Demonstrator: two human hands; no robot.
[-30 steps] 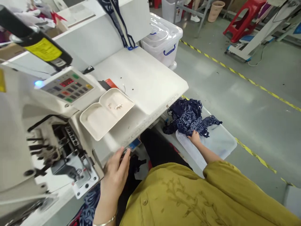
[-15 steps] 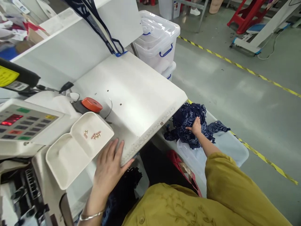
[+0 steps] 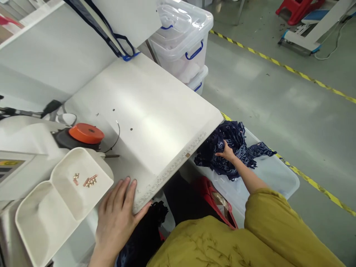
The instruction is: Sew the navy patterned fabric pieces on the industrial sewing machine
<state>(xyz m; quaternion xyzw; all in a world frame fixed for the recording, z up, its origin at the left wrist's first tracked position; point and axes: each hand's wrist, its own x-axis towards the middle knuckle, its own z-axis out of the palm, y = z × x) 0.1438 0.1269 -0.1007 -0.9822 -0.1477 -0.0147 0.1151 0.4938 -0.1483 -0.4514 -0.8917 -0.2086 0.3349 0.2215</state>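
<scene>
My left hand (image 3: 118, 209) rests on the near edge of the white sewing table (image 3: 167, 111). Its fingers lie stretched over the tabletop and the thumb extends along the edge; it holds nothing. Below the table's right corner, my right hand (image 3: 227, 152) reaches into a pile of navy patterned fabric pieces (image 3: 236, 135). Its thumb and forefinger close on some of the cloth, while the other fingers are partly hidden in the folds. The pile lies at one end of a clear plastic bin (image 3: 280, 178), with one strip trailing to the right.
Left of the table stand a two-part cream tray (image 3: 63, 200) with small metal pieces, an orange disc (image 3: 86, 133) and a white machine (image 3: 22, 137). Lidded clear boxes (image 3: 180, 37) are stacked beyond. Navy straps (image 3: 102, 29) hang behind. A red bag (image 3: 204, 189) sits under the table.
The view has shifted right, so the machine panel has mostly left it. My right hand has gone from lying spread on the fabric to gripping into it. My left hand remains on the edge.
</scene>
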